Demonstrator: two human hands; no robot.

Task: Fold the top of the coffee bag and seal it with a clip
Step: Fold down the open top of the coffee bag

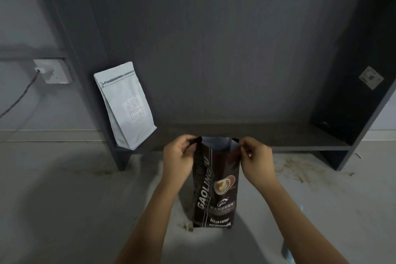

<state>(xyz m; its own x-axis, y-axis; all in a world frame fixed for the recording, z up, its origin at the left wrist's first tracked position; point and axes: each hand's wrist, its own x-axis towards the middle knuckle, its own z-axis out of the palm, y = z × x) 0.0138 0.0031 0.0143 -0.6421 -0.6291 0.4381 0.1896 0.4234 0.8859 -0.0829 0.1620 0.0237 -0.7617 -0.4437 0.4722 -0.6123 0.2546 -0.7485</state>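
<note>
So I've got the dark coffee bag standing upright on the pale floor right in front of me, front side facing me with the big GAOLING lettering running up the side and a coffee cup picture in the middle. My left hand is pinching the top left corner of the bag between thumb and fingers, and my right hand has the top right corner pinched the same way, so both hands are closed on the bag's top edge. The mouth is open and you can see the silvery lining inside, top not folded over at all yet. Behind the bag there's a low dark shelf unit, and a white coffee pouch stands at the left end of its bottom board, leaning back a bit. Off to the left there's a wall socket with a cable hanging from it
</note>
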